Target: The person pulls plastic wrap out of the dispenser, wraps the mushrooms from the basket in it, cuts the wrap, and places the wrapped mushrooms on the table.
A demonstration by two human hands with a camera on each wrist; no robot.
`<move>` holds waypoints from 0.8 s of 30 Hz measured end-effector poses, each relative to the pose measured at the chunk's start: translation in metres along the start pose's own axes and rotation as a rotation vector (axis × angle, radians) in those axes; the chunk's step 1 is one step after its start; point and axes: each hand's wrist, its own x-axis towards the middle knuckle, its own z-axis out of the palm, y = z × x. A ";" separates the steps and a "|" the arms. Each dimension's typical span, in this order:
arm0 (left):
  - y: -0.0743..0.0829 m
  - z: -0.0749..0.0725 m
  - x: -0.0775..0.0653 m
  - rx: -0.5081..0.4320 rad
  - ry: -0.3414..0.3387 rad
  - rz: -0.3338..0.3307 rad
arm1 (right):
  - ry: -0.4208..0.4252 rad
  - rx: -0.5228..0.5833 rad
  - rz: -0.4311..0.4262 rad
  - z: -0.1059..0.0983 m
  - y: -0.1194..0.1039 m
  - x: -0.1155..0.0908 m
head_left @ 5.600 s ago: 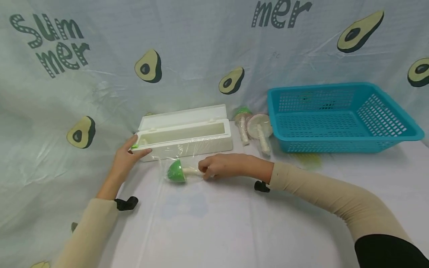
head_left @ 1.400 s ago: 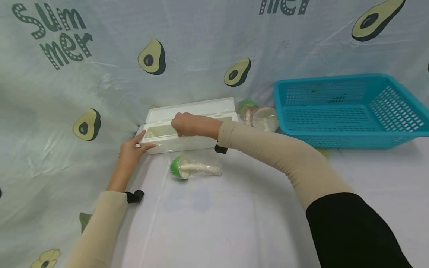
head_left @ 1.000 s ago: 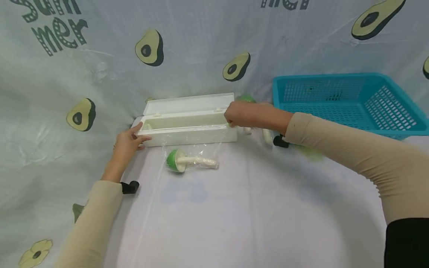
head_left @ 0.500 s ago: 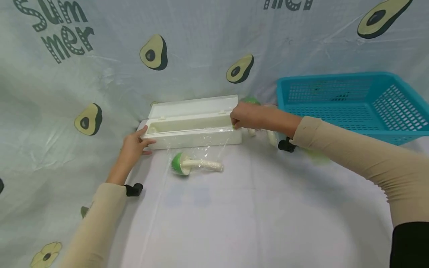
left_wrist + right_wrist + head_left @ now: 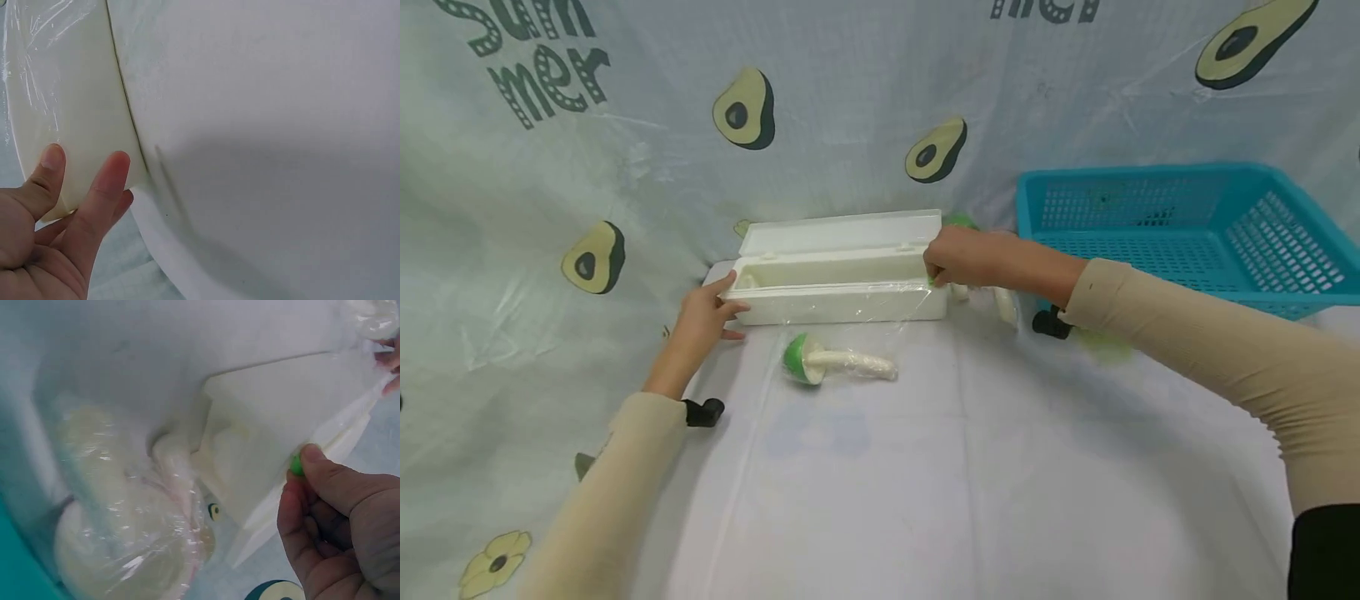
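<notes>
A long white plastic wrap dispenser (image 5: 842, 307) lies with its lid (image 5: 842, 231) raised; a trough shows inside. My left hand (image 5: 700, 321) holds its left end, thumb on one face and fingers around the corner in the left wrist view. At the right end my right hand (image 5: 966, 257) pinches a small green slide cutter (image 5: 296, 465) between thumb and curled fingers. Clear plastic wrap (image 5: 880, 315) drapes down the dispenser's front toward a mushroom-shaped object (image 5: 805, 360) with a green cap and pale stem, lying on its side under film.
Behind my right hand lie more wrapped mushroom shapes, one with a green cap (image 5: 960, 222); a pale wrapped one (image 5: 125, 550) shows large in the right wrist view. A blue basket (image 5: 1150, 172) stands at the back right, against the avocado-print sheet (image 5: 835, 100).
My right hand let go of the mushroom's stem end, then travelled along the dispenser to its right end. The green cutter went from the left end to the right. My left hand stayed.
</notes>
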 end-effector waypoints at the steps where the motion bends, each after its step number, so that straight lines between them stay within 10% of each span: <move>1: 0.002 0.000 0.002 0.004 -0.011 -0.003 | 0.010 0.011 -0.012 0.001 0.002 -0.003; 10: -0.003 0.006 -0.011 0.241 -0.068 0.000 | 0.031 0.074 -0.003 0.014 0.002 -0.004; 19: 0.001 0.017 -0.019 0.307 0.350 0.372 | 0.165 0.042 -0.029 0.018 0.004 -0.008; 24: 0.009 0.013 -0.029 0.201 0.383 0.401 | 0.233 0.020 -0.006 0.022 0.000 -0.012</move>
